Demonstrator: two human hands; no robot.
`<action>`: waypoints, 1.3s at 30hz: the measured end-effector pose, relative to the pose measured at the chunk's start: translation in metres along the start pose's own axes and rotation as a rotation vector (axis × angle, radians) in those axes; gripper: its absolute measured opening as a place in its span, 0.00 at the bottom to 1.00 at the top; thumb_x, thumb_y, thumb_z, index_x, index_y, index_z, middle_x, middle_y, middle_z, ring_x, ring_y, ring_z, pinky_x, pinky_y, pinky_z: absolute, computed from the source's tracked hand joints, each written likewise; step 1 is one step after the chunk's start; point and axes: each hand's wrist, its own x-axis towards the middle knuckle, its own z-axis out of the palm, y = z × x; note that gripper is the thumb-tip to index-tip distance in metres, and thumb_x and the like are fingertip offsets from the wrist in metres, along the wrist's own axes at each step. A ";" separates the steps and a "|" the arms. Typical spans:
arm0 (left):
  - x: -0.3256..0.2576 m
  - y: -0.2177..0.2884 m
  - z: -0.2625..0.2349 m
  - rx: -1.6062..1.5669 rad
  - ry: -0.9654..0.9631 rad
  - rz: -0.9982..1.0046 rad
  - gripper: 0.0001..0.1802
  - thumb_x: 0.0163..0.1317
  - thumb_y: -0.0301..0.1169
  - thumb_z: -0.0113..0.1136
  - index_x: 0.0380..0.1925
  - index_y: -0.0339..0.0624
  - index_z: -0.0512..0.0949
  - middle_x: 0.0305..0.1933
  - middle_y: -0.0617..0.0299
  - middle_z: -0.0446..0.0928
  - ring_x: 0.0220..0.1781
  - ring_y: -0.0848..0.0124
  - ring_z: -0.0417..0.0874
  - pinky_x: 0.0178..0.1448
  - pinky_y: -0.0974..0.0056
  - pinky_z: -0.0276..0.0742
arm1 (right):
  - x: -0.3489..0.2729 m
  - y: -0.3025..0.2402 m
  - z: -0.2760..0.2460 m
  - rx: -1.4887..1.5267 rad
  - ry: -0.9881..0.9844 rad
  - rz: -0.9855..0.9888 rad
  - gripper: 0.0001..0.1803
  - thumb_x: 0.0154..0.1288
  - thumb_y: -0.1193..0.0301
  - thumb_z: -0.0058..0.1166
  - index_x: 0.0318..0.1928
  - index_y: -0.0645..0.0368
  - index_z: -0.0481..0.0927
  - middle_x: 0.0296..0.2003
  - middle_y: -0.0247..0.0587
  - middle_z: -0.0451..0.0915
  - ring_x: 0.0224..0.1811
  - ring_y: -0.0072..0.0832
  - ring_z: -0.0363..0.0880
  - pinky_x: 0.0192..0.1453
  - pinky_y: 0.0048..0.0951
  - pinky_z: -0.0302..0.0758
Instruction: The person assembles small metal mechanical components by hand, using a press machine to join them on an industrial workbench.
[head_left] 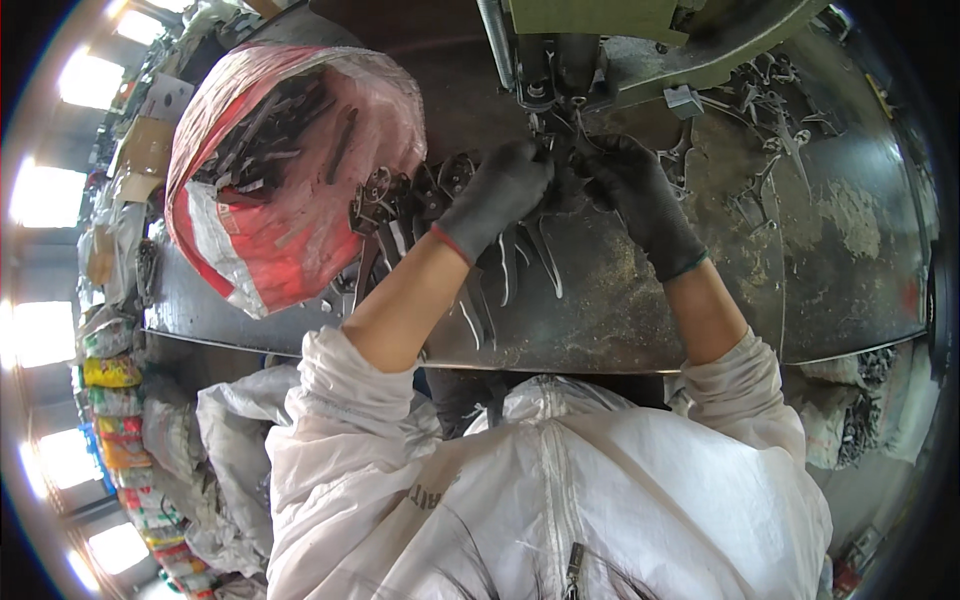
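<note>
My left hand [503, 190], in a dark grey glove with a red cuff, is closed, its fingertips pinched under the head of a press [565, 75]. My right hand [645, 195], gloved the same way, is closed too, its fingertips close to the left ones. Dark metal shows between the hands, but what each one grips is mostly hidden. A curved pliers handle [541, 258] sticks out below them toward me. Several locking pliers [455, 178] lie left of my left hand, some partly covered by my forearm, their handles pointing toward me.
A red and white plastic sack [300, 235] holding dark metal strips stands on the left of the metal table [640, 320]. Loose metal parts [765, 135] are heaped at the right. The press's curved frame [720, 50] arches over the far side. Stacked sacks [115, 400] line the left.
</note>
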 end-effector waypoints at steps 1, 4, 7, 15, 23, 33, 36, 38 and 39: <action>-0.013 0.020 -0.010 0.293 0.033 0.092 0.17 0.72 0.36 0.55 0.49 0.34 0.82 0.36 0.42 0.85 0.40 0.48 0.89 0.48 0.52 0.84 | -0.001 0.001 -0.001 0.003 0.011 0.001 0.14 0.74 0.74 0.58 0.57 0.65 0.77 0.38 0.39 0.84 0.29 0.19 0.79 0.33 0.22 0.77; -0.016 -0.021 -0.056 0.261 0.269 0.399 0.16 0.72 0.37 0.56 0.43 0.34 0.83 0.34 0.43 0.85 0.38 0.47 0.89 0.46 0.52 0.84 | 0.000 -0.004 0.011 0.065 0.050 0.022 0.14 0.75 0.73 0.58 0.56 0.65 0.77 0.38 0.39 0.84 0.28 0.19 0.78 0.33 0.21 0.77; -0.004 -0.016 -0.126 -0.122 0.263 -0.130 0.17 0.74 0.38 0.55 0.48 0.36 0.84 0.38 0.58 0.84 0.37 0.74 0.88 0.42 0.65 0.83 | -0.012 -0.016 -0.003 0.035 0.126 0.006 0.14 0.76 0.72 0.58 0.56 0.65 0.77 0.38 0.37 0.85 0.28 0.18 0.79 0.32 0.21 0.77; 0.055 -0.281 -0.244 0.834 0.431 -0.174 0.16 0.68 0.35 0.61 0.50 0.38 0.84 0.45 0.43 0.84 0.41 0.50 0.87 0.47 0.50 0.81 | -0.026 -0.034 0.019 -0.093 0.022 0.033 0.19 0.78 0.68 0.57 0.62 0.67 0.76 0.41 0.38 0.85 0.31 0.16 0.79 0.34 0.21 0.77; 0.022 -0.203 -0.210 0.628 0.657 0.139 0.20 0.68 0.35 0.64 0.56 0.35 0.80 0.47 0.46 0.86 0.49 0.51 0.87 0.55 0.53 0.81 | -0.022 -0.010 0.008 -0.118 0.095 0.120 0.21 0.78 0.65 0.57 0.63 0.67 0.75 0.40 0.37 0.84 0.31 0.17 0.80 0.36 0.21 0.79; -0.091 0.042 -0.082 -0.372 0.018 0.017 0.15 0.67 0.36 0.68 0.48 0.39 0.81 0.34 0.64 0.82 0.26 0.81 0.79 0.28 0.72 0.71 | -0.021 0.004 0.027 0.115 0.112 -0.036 0.18 0.76 0.71 0.58 0.61 0.66 0.76 0.40 0.41 0.85 0.33 0.24 0.84 0.39 0.27 0.81; -0.072 0.059 -0.021 -0.241 -0.185 0.191 0.20 0.68 0.42 0.69 0.51 0.39 0.83 0.32 0.68 0.79 0.28 0.81 0.78 0.32 0.71 0.72 | 0.004 -0.001 -0.038 -1.193 0.065 -0.670 0.16 0.70 0.76 0.59 0.57 0.65 0.80 0.41 0.44 0.86 0.40 0.34 0.86 0.48 0.34 0.83; -0.066 0.057 0.012 -0.360 -0.175 0.110 0.19 0.69 0.42 0.68 0.51 0.40 0.83 0.30 0.67 0.78 0.26 0.78 0.77 0.32 0.69 0.73 | 0.019 -0.052 -0.061 -1.748 0.014 -0.069 0.25 0.65 0.73 0.63 0.63 0.48 0.80 0.58 0.37 0.83 0.62 0.39 0.82 0.70 0.37 0.77; -0.062 0.055 0.024 -0.480 -0.173 0.045 0.19 0.70 0.42 0.67 0.52 0.40 0.83 0.29 0.66 0.78 0.25 0.76 0.77 0.32 0.67 0.74 | 0.022 -0.048 -0.096 -1.754 0.022 -0.065 0.25 0.65 0.73 0.63 0.63 0.48 0.80 0.58 0.37 0.83 0.62 0.39 0.82 0.70 0.37 0.77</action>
